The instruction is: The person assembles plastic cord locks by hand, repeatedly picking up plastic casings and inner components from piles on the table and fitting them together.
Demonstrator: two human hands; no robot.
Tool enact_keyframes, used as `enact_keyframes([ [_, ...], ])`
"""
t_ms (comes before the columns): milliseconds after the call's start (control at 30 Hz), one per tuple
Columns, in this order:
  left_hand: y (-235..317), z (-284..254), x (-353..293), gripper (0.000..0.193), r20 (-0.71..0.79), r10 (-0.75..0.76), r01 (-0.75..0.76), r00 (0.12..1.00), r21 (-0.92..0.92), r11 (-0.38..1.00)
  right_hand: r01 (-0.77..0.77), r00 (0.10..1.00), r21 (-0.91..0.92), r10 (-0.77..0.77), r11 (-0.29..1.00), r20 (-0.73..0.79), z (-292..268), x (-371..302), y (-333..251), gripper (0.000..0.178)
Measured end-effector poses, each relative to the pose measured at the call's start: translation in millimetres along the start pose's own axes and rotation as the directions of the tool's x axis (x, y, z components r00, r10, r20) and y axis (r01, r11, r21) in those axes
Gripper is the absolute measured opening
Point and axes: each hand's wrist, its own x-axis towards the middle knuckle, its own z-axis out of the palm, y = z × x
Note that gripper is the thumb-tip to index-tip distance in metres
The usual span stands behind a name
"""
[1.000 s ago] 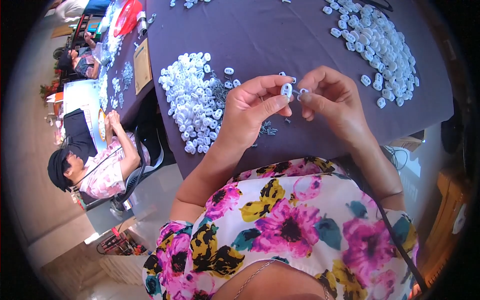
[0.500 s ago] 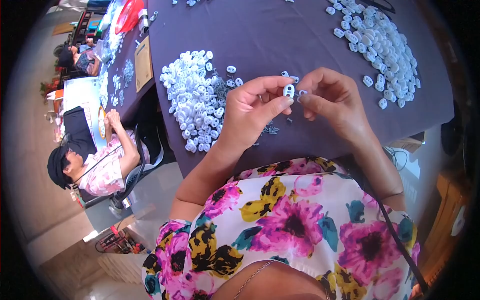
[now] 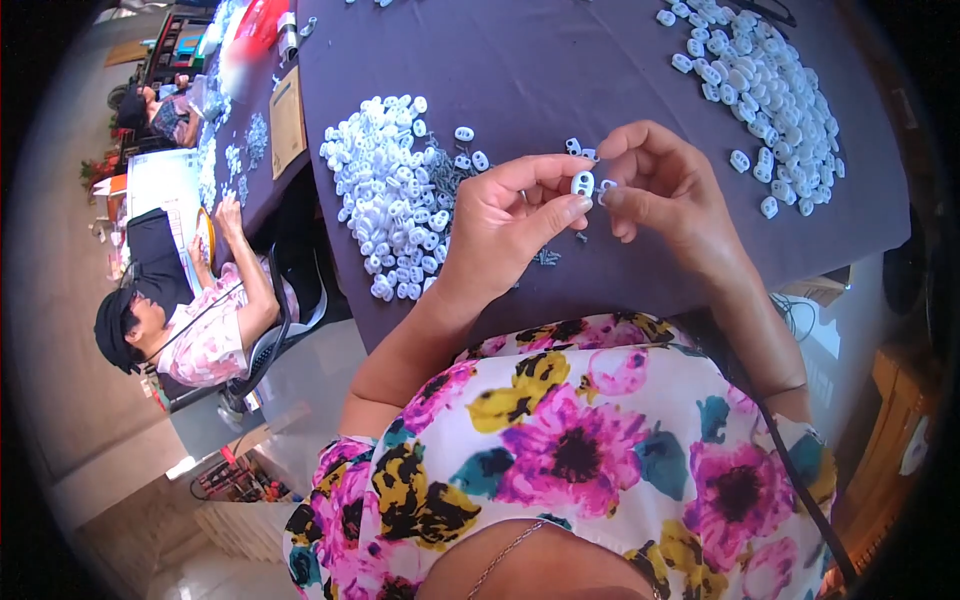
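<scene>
Between the thumb and fingers of my left hand (image 3: pixel 497 225) is a white oval plastic cord lock (image 3: pixel 583 183) with dark holes, its holed face turned up. My right hand (image 3: pixel 678 200) is close beside it, thumb and fingertips closed on a small white piece (image 3: pixel 608 186), mostly hidden by the thumb. A couple of similar white pieces (image 3: pixel 573 146) lie just beyond my fingertips. Left of my left hand spreads a heap of white plastic pieces (image 3: pixel 380 200), with small grey parts (image 3: pixel 445 175) along its right side. More tiny grey parts (image 3: pixel 547 257) lie below my hands.
Another pile of white pieces (image 3: pixel 780 120) covers the far right of the dark tablecloth (image 3: pixel 490 70). At the left, a seated person (image 3: pixel 215 320) works near a brown clipboard-like board (image 3: pixel 287 122). A second person (image 3: pixel 165 115) sits farther off. A wooden stool (image 3: pixel 885 450) stands at lower right.
The cord lock in my left hand has turned slightly, showing its holed face more. My right fingers have spread a little upward. The seated person's hands have shifted.
</scene>
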Motion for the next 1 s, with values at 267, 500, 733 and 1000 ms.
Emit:
enact_keyframes([
  [267,-4.6,-0.1,-1.3,0.026,-0.008,-0.005,0.005,1.0,0.005,1.0,0.003,1.0,-0.009,-0.003,1.0,0.01,-1.5,1.9,1.1,0.031],
  [500,-4.8,1.3,-0.4,0.025,-0.01,-0.021,0.021,1.0,-0.018,1.0,0.007,1.0,0.003,-0.008,1.0,0.018,-1.8,2.2,2.0,0.031],
  [733,-7.5,0.9,-2.5,0.026,-0.027,-0.053,0.051,0.998,-0.062,0.997,0.03,0.999,-0.037,-0.029,0.999,0.031,-1.9,2.9,4.0,0.031],
  [1000,-11.1,-1.0,-2.9,0.026,-0.032,-0.048,0.046,0.998,-0.077,0.996,-0.004,0.999,-0.033,0.005,0.999,0.036,0.5,2.0,2.8,0.03],
])
